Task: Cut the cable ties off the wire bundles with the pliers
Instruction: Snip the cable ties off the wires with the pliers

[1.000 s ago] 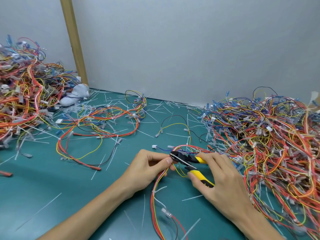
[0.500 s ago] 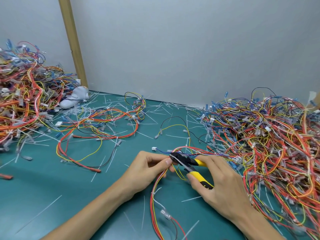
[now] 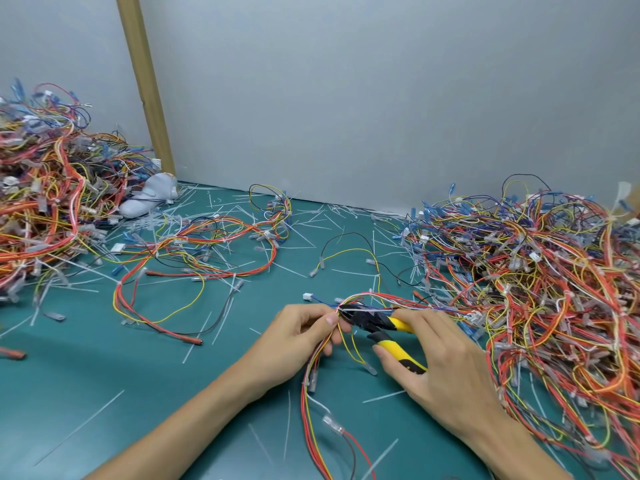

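Note:
My left hand pinches a wire bundle of red, orange and yellow wires at the centre of the green mat. My right hand grips the yellow-handled pliers, handles spread a little apart. The black jaws point left and sit right against the bundle beside my left thumb, where a thin white cable tie crosses the wires. The bundle trails down toward the bottom edge and right into the big pile.
A large tangle of wire bundles fills the right side. Another heap sits at the left. A loose looped bundle lies at centre-left. Cut white ties litter the green mat. A grey wall stands behind.
Both hands and the pliers stay nearly in place. The jaws have shifted slightly up against the bundle at my left thumb.

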